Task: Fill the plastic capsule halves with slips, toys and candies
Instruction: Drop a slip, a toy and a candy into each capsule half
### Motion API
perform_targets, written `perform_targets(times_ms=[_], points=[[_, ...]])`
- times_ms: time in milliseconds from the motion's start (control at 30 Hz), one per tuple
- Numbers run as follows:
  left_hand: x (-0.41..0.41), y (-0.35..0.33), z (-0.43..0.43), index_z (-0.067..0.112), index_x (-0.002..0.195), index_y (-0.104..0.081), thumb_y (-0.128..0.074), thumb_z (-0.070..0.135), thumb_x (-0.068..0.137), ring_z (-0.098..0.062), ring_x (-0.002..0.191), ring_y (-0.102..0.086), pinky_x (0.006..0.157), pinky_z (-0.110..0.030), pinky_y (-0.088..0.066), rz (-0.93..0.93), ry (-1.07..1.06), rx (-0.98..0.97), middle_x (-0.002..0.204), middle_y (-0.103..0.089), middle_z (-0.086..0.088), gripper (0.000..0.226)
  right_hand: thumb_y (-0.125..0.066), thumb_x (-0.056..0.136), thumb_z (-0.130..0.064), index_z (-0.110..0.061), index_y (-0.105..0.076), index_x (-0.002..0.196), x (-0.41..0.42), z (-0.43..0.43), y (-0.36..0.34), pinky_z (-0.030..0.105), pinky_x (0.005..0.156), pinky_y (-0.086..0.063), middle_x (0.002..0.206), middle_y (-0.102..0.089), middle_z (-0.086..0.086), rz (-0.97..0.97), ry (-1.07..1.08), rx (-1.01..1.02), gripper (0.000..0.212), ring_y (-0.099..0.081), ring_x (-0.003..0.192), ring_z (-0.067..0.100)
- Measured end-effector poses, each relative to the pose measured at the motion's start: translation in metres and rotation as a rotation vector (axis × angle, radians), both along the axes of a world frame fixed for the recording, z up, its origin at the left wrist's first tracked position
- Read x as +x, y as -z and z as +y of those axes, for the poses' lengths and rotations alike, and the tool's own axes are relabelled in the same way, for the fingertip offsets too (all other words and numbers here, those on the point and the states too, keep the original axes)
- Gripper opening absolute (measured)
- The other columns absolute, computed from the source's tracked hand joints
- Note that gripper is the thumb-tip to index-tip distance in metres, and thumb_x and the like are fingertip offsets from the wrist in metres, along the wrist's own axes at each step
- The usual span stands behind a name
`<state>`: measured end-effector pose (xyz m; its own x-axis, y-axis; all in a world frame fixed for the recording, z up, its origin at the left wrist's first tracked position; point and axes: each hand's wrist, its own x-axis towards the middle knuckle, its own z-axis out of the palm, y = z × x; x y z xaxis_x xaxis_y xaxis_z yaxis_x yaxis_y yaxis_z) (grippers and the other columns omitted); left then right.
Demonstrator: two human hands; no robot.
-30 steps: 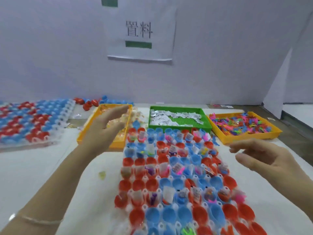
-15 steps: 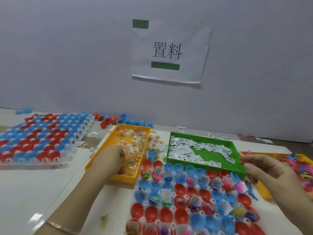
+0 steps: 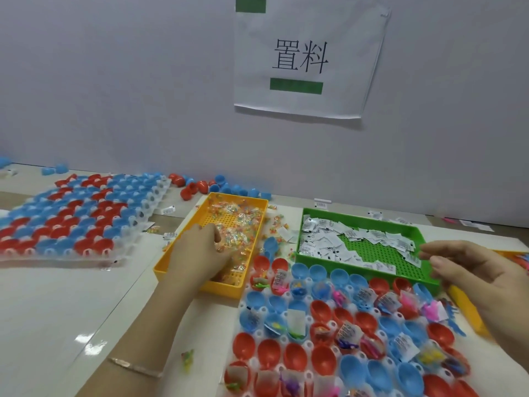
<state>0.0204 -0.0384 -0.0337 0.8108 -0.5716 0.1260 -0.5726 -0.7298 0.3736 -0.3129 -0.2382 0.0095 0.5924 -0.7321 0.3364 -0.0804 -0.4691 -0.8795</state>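
Surface [image 3: 57, 310] in white carries two clear racks: the far rack [image 3: 120, 255] at left, packed with red and blue shells, and the near rack [image 3: 259, 335], holding the open capsule halves [image 3: 323, 359], some stuffed, many bare. Three trays stand behind the near rack: a yellow tray [image 3: 183, 277] of candies [image 3: 237, 222], a green tray [image 3: 369, 272] of slips [image 3: 320, 242], and a second yellow tray [image 3: 463, 308] edging in at right. The left hand [image 3: 200, 250] sits in the candy tray, fingers curled down among the candies; whether it has caught any cannot be told. The right hand [image 3: 481, 273] hovers slack and empty at the green tray's near right corner. From the left hand, the bare halves lie toward the person and rightward, just past the candy tray's short near wall; that tray's long axis runs away from the person. The left hand is the nearer one to deliver candies.
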Motion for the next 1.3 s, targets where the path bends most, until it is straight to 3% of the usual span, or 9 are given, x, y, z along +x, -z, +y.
perform_targets(times_ms=[133,233,333,467,600,700,800,1067,1300], points=[[0.005,-0.020,0.005,0.032,0.137,-0.047,-0.046,0.053,0.093,-0.028,0.135,-0.036,0.113,-0.049,-0.021,-0.094,0.048,0.470,0.142,-0.048,-0.004,0.048,-0.071,0.063,-0.073,-0.026,-0.070,0.109,-0.001,-0.014,0.006,0.018,0.058,-0.054,0.101,-0.073,-0.002,-0.043,0.011,0.018,0.065,-0.065,0.075,0.006],[0.013,-0.024,0.011,0.030,0.130,-0.055,-0.052,0.026,0.095,-0.023,0.121,-0.052,0.111,-0.045,-0.032,0.032,0.114,0.498,0.131,-0.058,0.000,0.035,-0.071,0.067,-0.068,-0.024,-0.069,0.110,0.002,-0.017,0.003,0.017,0.062,-0.054,0.102,-0.073,0.000,-0.074,-0.001,0.023,0.062,-0.065,0.077,0.006],[0.018,-0.024,0.017,0.028,0.113,-0.065,-0.061,0.018,0.094,-0.016,0.090,-0.061,0.084,-0.034,-0.056,0.143,0.116,0.301,0.107,-0.063,0.003,0.022,-0.072,0.069,-0.065,-0.022,-0.070,0.110,0.008,-0.017,-0.008,0.020,0.063,-0.055,0.102,-0.072,0.003,-0.140,-0.014,0.030,0.059,-0.064,0.075,0.009],[0.022,-0.032,0.018,0.020,0.103,-0.072,-0.057,0.029,0.098,-0.016,0.077,-0.061,0.069,-0.033,-0.054,0.044,0.081,0.060,0.105,-0.069,-0.001,0.018,-0.073,0.071,-0.059,-0.020,-0.069,0.109,0.017,-0.015,-0.020,0.019,0.065,-0.055,0.101,-0.072,0.004,-0.203,-0.039,0.036,0.054,-0.063,0.074,0.010],[0.005,-0.043,0.012,0.027,0.079,-0.071,-0.060,0.039,0.095,-0.009,0.083,-0.062,0.060,-0.026,-0.046,0.170,0.147,-0.263,0.090,-0.067,0.009,0.023,-0.073,0.071,-0.060,-0.021,-0.070,0.107,0.025,-0.011,-0.025,0.019,0.066,-0.055,0.100,-0.072,0.003,-0.229,-0.056,0.037,0.053,-0.064,0.076,0.011],[-0.018,-0.051,-0.003,0.020,0.075,-0.074,-0.068,0.021,0.089,-0.011,0.066,-0.069,0.059,-0.027,-0.057,0.407,0.152,-0.585,0.070,-0.072,0.002,0.015,-0.072,0.066,-0.066,-0.023,-0.070,0.106,0.029,-0.007,-0.023,0.019,0.066,-0.055,0.098,-0.073,0.001,-0.187,-0.067,0.022,0.058,-0.064,0.076,0.009],[-0.029,-0.053,-0.018,0.010,0.068,-0.069,-0.076,0.005,0.079,-0.017,0.065,-0.070,0.054,-0.022,-0.056,0.473,0.124,-0.680,0.069,-0.071,-0.007,0.014,-0.072,0.059,-0.072,-0.029,-0.072,0.102,0.035,-0.004,-0.020,0.017,0.064,-0.054,0.095,-0.073,-0.001,-0.134,-0.071,0.023,0.061,-0.064,0.074,0.008],[-0.024,-0.037,-0.040,0.009,0.106,-0.070,-0.066,0.011,0.092,-0.012,0.067,-0.073,0.053,-0.021,-0.055,0.724,0.076,-0.780,0.089,-0.074,-0.006,0.015,-0.062,0.071,-0.035,-0.032,-0.073,0.089,0.042,-0.001,-0.013,0.015,0.061,-0.052,0.089,-0.072,-0.009,0.052,-0.054,0.083,0.021,-0.065,0.073,0.005],[-0.033,-0.043,-0.052,0.000,0.112,-0.062,-0.054,0.008,0.096,-0.027,0.093,-0.074,0.073,-0.029,-0.062,1.358,0.111,-1.049,0.111,-0.071,-0.017,0.020,-0.065,0.075,-0.035,-0.040,-0.071,0.088,0.058,-0.006,-0.012,0.022,0.066,-0.048,0.092,-0.070,-0.018,0.213,-0.080,0.055,0.015,-0.065,0.079,0.000]])
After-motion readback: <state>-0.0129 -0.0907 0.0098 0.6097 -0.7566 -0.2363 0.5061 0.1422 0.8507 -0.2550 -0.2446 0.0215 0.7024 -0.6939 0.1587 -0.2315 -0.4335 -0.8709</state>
